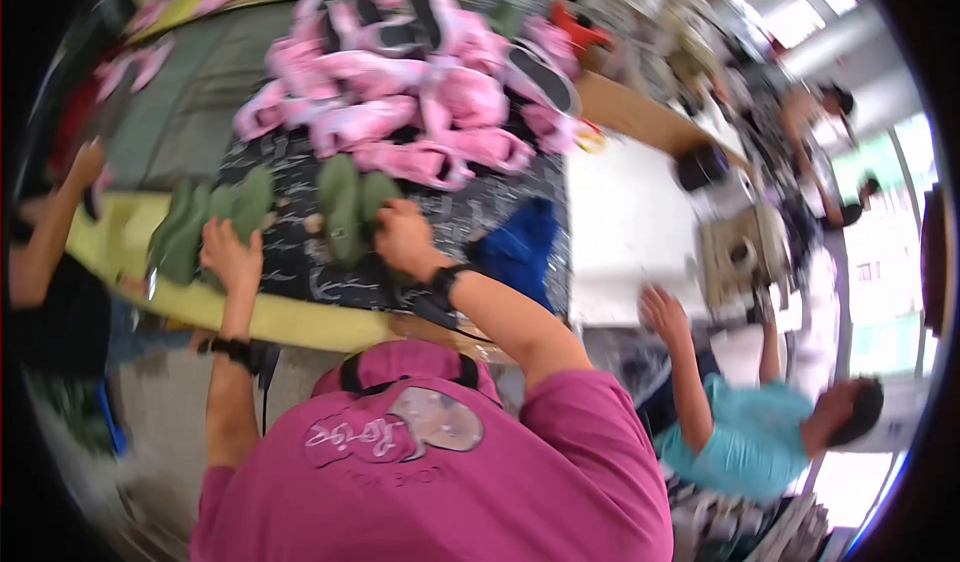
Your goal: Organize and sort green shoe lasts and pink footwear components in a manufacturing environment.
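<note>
Several green foot-shaped soles (178, 230) lean together at the left of the black table covering. My left hand (232, 254) lies over their near ends, fingers spread. In front of me stand two more green pieces, a green sole (340, 207) and a second green sole (378, 194) to its right. My right hand (405, 239) is closed at the edge of this second one, its fingertips partly hidden. Beyond my hands rises a heap of pink fabric shoes (430, 102), some with dark undersides showing.
A blue cloth (520, 247) lies right of my right hand. A white tabletop (630, 222) with a sewing machine (740, 252) adjoins on the right. A person in teal (745, 432) sits there; another person's arm (60, 212) reaches in at left. Yellow edging (310, 324) borders the near side.
</note>
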`<state>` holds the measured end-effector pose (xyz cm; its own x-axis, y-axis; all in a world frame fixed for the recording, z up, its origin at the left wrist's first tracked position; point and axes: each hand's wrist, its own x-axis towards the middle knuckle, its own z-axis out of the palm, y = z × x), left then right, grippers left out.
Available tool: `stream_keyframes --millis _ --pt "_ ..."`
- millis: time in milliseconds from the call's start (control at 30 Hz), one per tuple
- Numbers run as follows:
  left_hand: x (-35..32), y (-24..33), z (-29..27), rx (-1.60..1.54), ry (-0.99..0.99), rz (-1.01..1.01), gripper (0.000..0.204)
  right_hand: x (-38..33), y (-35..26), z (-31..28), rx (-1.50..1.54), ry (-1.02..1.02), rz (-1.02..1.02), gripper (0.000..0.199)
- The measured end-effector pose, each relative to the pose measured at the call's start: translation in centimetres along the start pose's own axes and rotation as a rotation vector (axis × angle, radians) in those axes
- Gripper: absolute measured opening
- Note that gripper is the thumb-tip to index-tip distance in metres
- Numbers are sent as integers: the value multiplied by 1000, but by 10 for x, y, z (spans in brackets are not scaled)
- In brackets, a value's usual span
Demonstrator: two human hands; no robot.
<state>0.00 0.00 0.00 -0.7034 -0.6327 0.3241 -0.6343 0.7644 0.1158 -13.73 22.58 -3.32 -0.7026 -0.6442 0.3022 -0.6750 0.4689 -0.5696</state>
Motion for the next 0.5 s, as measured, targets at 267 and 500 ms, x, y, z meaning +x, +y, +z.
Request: stream_keyframes --millis 267,500 --pt "-35 138 32 -473 -267 302 58 -24 28 -29 -7 58 51 19" --pt "-40 146 49 -621 -315 162 55 -34 37 -28 37 112 70 19"
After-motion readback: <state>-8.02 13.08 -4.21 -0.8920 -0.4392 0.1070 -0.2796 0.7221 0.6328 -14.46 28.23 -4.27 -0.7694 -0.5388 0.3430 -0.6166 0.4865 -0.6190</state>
